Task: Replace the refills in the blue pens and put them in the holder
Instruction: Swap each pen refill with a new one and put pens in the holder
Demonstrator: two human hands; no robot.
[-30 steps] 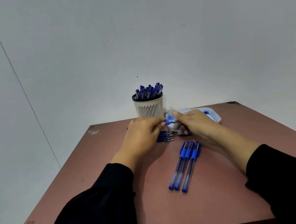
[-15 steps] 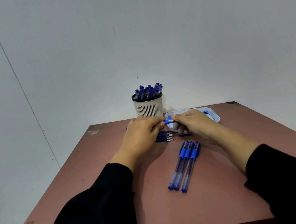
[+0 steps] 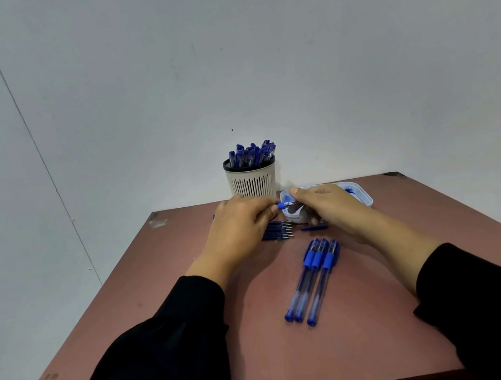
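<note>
1. Blue pen (image 3: pixel 282 206) sat betw. both hands at far counter (image 3: pixel 189 265), long axis running left-right.
2. Left hand (image 3: pixel 241 224) fingers gripped barrel; right hand (image 3: pixel 327 207) fingers pinched its tip.
3. Holder (image 3: pixel 252 178) just beyond, nearer left hand.

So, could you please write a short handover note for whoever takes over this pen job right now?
Left hand grips a blue pen by its barrel; right hand pinches at its tip end, over the near end of the white tray.
Loose refills lie under the hands, a single blue piece beside them.
Three pens lie side by side nearer you.
The holder at the far edge already has many pens.
Left: finish the held pen, handle the three, put all in the holder.
</note>
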